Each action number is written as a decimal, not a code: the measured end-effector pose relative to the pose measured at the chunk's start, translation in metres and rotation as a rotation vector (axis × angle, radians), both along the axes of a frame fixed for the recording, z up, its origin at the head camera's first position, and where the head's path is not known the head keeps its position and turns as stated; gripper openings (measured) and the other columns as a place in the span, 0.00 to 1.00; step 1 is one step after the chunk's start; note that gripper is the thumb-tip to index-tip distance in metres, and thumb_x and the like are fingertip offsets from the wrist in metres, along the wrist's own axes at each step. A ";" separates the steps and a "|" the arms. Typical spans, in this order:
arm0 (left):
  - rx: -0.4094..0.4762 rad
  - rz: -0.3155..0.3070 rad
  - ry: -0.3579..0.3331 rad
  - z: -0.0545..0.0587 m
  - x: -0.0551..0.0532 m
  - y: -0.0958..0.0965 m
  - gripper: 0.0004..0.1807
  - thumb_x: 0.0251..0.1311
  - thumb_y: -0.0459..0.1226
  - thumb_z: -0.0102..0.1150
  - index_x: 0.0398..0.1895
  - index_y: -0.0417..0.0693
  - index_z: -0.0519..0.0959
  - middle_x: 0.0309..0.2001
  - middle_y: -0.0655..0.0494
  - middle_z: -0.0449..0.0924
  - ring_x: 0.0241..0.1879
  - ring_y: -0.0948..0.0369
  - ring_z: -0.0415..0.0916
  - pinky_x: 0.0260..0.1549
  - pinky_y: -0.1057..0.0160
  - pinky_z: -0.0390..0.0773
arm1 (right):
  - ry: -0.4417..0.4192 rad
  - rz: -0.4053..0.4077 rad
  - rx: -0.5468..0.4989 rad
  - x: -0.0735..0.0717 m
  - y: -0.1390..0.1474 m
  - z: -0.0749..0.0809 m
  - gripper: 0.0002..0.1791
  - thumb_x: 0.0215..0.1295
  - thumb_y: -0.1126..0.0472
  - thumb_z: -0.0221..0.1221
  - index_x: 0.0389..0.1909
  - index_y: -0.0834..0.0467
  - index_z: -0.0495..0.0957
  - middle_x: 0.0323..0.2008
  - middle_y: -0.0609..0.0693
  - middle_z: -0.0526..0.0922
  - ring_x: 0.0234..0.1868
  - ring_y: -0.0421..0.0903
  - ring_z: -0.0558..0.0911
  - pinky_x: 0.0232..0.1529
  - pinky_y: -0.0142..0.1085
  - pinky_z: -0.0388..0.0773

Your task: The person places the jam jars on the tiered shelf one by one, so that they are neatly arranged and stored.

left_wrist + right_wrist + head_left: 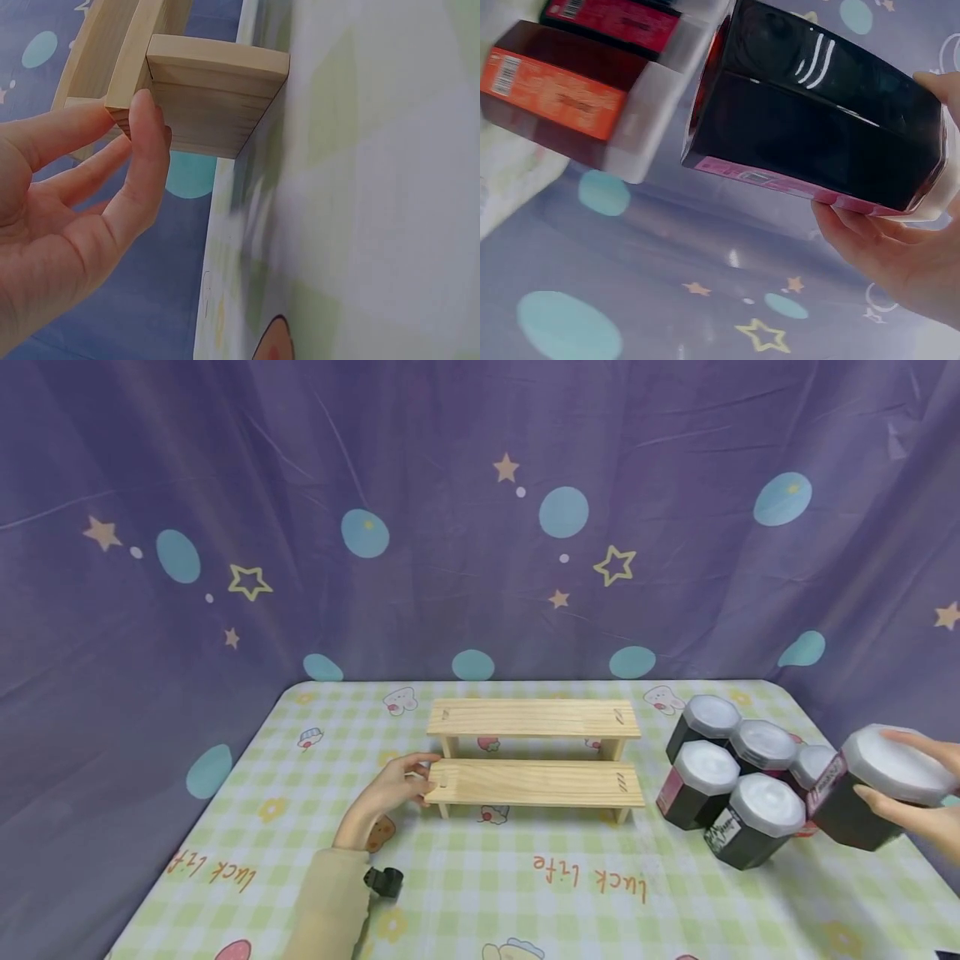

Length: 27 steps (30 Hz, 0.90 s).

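Note:
On the left, my left hand point(393, 789) pinches the left end of a light wooden two-step rack point(536, 782) at its lower board. In the left wrist view the thumb and fingers point(150, 165) hold the board's corner between them, just beside the rack's upright leg point(206, 112). My right hand point(930, 827) grips a dark faceted jar point(855, 810) around its frosted white lid point(892, 760). This jar is tilted and held up at the right side, with a pink label along one face.
Several similar dark jars point(701, 785) with whitish lids stand grouped right of the rack. One shows an orange label point(555, 94) in the right wrist view. A checked cloth point(450, 893) covers the table, and a purple patterned curtain point(465, 593) hangs behind it.

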State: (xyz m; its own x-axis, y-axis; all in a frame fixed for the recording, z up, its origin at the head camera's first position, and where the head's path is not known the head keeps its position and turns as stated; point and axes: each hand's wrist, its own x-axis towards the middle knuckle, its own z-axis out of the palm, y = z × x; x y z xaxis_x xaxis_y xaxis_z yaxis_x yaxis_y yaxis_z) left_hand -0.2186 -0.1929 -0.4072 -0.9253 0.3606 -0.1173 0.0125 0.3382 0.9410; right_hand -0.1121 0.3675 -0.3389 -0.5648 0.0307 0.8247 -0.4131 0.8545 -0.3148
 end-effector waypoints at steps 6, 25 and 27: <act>0.001 0.001 0.017 -0.004 -0.002 -0.002 0.26 0.55 0.26 0.51 0.58 0.27 0.61 0.38 0.37 0.65 0.24 0.57 0.74 0.30 0.46 0.78 | -0.058 -0.011 -0.005 -0.002 -0.014 0.020 0.40 0.26 0.52 0.74 0.47 0.65 0.76 0.39 0.25 0.65 0.38 0.18 0.61 0.25 0.08 0.55; -0.023 0.020 0.024 -0.019 -0.011 -0.006 0.26 0.55 0.27 0.52 0.58 0.30 0.62 0.38 0.39 0.67 0.23 0.60 0.73 0.27 0.53 0.80 | -0.378 0.056 -0.021 -0.023 -0.068 0.046 0.38 0.33 0.65 0.72 0.53 0.55 0.72 0.38 0.53 0.68 0.29 0.26 0.60 0.19 0.17 0.58; -0.022 0.019 0.025 -0.019 -0.011 -0.006 0.26 0.55 0.27 0.52 0.58 0.30 0.62 0.39 0.39 0.67 0.24 0.60 0.74 0.27 0.54 0.80 | -0.384 0.069 -0.027 -0.027 -0.073 0.046 0.37 0.34 0.64 0.72 0.53 0.54 0.73 0.39 0.50 0.68 0.29 0.27 0.61 0.19 0.18 0.58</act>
